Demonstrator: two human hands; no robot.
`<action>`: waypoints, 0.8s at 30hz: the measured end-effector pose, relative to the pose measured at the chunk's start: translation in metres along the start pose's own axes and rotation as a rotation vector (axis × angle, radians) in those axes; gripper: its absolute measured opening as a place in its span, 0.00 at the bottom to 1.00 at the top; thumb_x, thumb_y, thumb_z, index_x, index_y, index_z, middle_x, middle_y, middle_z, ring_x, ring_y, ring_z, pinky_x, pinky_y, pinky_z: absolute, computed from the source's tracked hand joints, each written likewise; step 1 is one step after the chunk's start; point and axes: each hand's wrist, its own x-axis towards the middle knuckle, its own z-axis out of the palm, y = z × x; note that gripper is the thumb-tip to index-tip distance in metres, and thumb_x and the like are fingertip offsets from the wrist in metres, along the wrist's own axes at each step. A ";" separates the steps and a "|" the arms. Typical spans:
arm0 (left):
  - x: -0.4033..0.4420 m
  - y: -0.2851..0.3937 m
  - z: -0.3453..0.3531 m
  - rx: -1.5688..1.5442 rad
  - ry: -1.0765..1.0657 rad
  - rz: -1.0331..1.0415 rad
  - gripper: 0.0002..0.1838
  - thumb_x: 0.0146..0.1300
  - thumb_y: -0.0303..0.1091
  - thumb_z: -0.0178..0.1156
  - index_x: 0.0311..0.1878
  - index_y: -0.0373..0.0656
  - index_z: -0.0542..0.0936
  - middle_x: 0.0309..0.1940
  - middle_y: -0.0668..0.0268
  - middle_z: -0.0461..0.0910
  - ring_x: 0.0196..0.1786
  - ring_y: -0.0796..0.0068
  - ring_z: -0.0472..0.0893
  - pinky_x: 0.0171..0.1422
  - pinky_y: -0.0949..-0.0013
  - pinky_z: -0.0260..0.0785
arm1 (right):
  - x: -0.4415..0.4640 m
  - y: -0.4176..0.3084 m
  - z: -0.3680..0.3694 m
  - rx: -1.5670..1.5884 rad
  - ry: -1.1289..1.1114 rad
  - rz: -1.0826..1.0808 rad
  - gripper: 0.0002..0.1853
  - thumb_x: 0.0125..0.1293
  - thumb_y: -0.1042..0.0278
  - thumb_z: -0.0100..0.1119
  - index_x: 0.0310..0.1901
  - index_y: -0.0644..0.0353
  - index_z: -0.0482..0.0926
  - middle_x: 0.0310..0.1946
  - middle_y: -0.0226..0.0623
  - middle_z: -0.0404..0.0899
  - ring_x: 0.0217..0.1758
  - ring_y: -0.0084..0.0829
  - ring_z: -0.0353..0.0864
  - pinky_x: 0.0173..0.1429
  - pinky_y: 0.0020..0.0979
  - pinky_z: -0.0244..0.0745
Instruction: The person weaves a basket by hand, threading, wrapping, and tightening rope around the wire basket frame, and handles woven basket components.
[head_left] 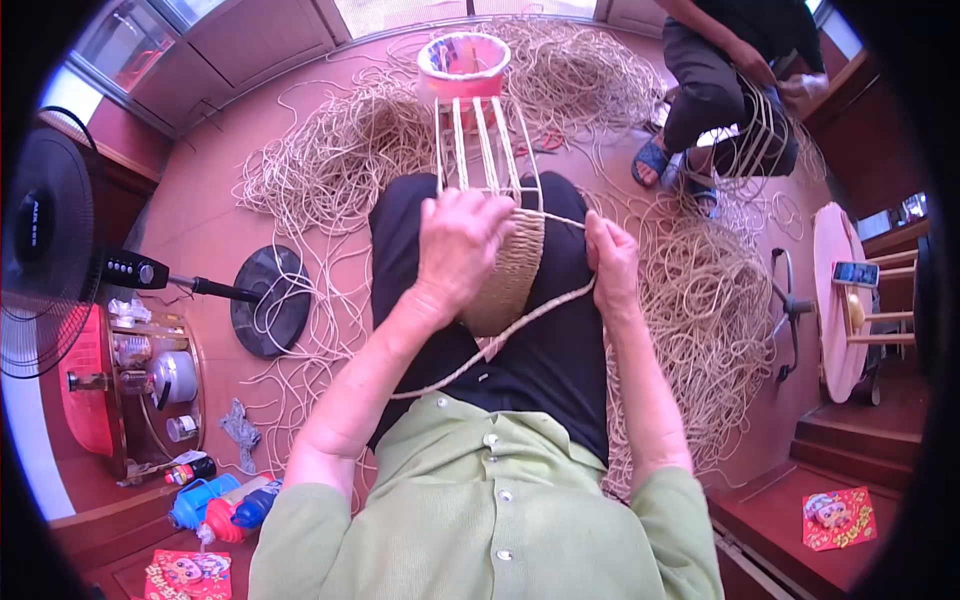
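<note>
A basket [518, 262] of tan cord lies across my lap between my thighs. Its lower part is tightly woven, and bare wrapped bars of its frame [482, 145] stretch away toward the bucket. My left hand [462, 240] is closed over the upper edge of the weave, its fingertips partly hidden against the bars. To the right, my right hand [612, 258] pinches a cord [566, 219] that runs taut from the weave's edge. A thicker length of cord [530, 315] hangs from that hand and curves down across my lap to the left.
Big heaps of loose cord [695, 330] cover the floor on both sides and behind a pink bucket [465, 85]. A standing fan [45, 225] is at left. At upper right a seated person [705, 85] handles another frame [750, 140]. A pink round stool [835, 300] lies tipped at right.
</note>
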 end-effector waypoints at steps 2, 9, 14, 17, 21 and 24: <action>-0.011 -0.001 -0.005 -0.189 0.098 0.031 0.20 0.67 0.36 0.66 0.62 0.46 0.80 0.48 0.63 0.83 0.54 0.60 0.80 0.62 0.55 0.66 | 0.003 0.002 0.005 0.042 0.025 0.000 0.23 0.75 0.57 0.63 0.21 0.50 0.70 0.19 0.13 0.61 0.22 0.10 0.52 0.28 0.22 0.44; -0.014 0.008 -0.019 -0.353 0.101 -0.225 0.25 0.71 0.30 0.63 0.70 0.42 0.73 0.56 0.60 0.84 0.57 0.64 0.84 0.77 0.43 0.56 | -0.009 0.010 0.002 -0.001 0.037 -0.059 0.25 0.77 0.59 0.61 0.20 0.49 0.65 0.20 0.14 0.58 0.25 0.11 0.51 0.30 0.23 0.44; 0.001 -0.015 -0.101 -0.397 0.322 -0.363 0.12 0.73 0.27 0.59 0.56 0.35 0.83 0.48 0.60 0.87 0.52 0.71 0.84 0.64 0.64 0.73 | 0.002 0.006 0.003 -0.021 0.044 -0.022 0.25 0.77 0.59 0.61 0.20 0.48 0.65 0.20 0.13 0.58 0.25 0.11 0.50 0.30 0.23 0.43; -0.028 -0.045 -0.058 -0.954 0.172 -0.723 0.15 0.79 0.35 0.55 0.57 0.34 0.82 0.48 0.61 0.86 0.52 0.73 0.84 0.62 0.67 0.75 | 0.002 0.007 0.003 -0.026 0.039 -0.023 0.24 0.77 0.59 0.61 0.20 0.48 0.66 0.19 0.13 0.58 0.24 0.11 0.50 0.29 0.23 0.43; -0.038 -0.024 -0.009 -1.477 0.148 -0.946 0.15 0.76 0.37 0.62 0.55 0.35 0.82 0.45 0.68 0.85 0.48 0.83 0.81 0.58 0.76 0.71 | 0.001 0.005 0.009 -0.030 0.036 -0.038 0.24 0.77 0.59 0.61 0.20 0.48 0.66 0.19 0.14 0.58 0.23 0.11 0.50 0.28 0.24 0.42; -0.034 -0.014 0.000 -1.422 0.271 -0.971 0.09 0.75 0.35 0.62 0.46 0.37 0.83 0.37 0.72 0.83 0.40 0.87 0.78 0.50 0.78 0.69 | 0.005 0.007 0.011 0.017 0.030 -0.007 0.24 0.78 0.58 0.60 0.20 0.48 0.66 0.19 0.15 0.59 0.22 0.12 0.50 0.27 0.24 0.42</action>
